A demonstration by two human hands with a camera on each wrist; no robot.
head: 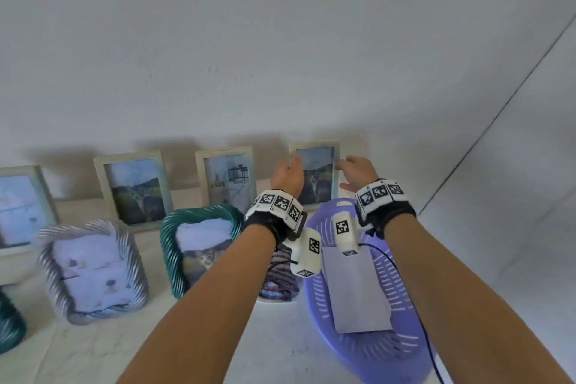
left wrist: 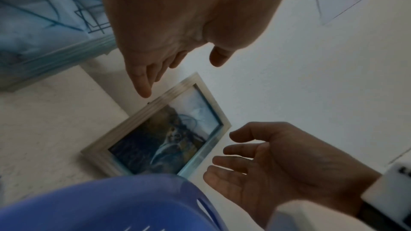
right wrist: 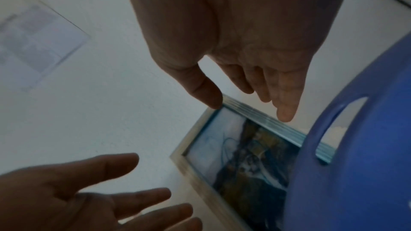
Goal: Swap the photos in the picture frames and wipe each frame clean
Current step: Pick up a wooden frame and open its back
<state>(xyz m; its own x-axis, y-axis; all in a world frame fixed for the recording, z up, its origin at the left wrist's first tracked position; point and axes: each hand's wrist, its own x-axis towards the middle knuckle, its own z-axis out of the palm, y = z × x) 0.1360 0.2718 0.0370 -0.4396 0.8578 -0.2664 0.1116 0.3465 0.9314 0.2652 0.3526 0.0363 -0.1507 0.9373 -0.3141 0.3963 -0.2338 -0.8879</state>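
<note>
Pale wooden frame (head: 315, 174) leans upright against wall (head: 218, 56) at desk (head: 274, 346) back, behind purple basket (head: 402, 349). Left hand (head: 288, 176) and right hand (head: 355, 172) flank it, fingers loose, released, gripping nothing, near frame edges, not touching.

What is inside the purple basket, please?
A flat grey rectangular pad lies in the purple basket. The forearms and wrist cameras cover part of the basket, so anything beneath them stays unseen.
</note>
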